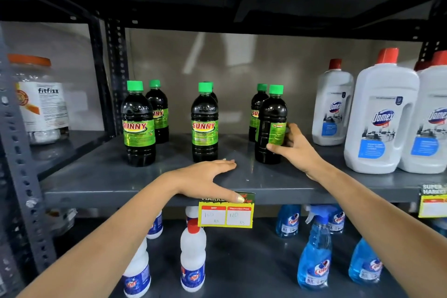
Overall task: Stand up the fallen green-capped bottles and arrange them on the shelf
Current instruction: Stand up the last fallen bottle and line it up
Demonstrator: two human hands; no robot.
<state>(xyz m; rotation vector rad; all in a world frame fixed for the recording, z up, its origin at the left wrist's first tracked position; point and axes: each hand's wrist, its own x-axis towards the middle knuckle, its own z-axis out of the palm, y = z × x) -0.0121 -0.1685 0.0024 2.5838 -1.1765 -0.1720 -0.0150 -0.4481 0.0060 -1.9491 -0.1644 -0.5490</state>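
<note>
Several dark green-capped bottles with green labels stand upright on the grey shelf (101, 176), in three pairs front to back. The left front bottle (137, 126) and the middle front bottle (204, 123) show their labels forward. My right hand (294, 146) is wrapped around the lower part of the right front bottle (270, 126), whose label is turned to the right. My left hand (212, 178) lies flat on the shelf's front edge, thumb hanging over the price tag (225, 215), holding nothing. The bottles behind are partly hidden.
Large white red-capped jugs (381, 116) stand close to the right of my right hand. A clear jar with an orange lid (40, 101) sits on the neighbouring left shelf. Below are white bottles (193, 254) and blue spray bottles (314, 249). An upright post (19, 152) borders the left.
</note>
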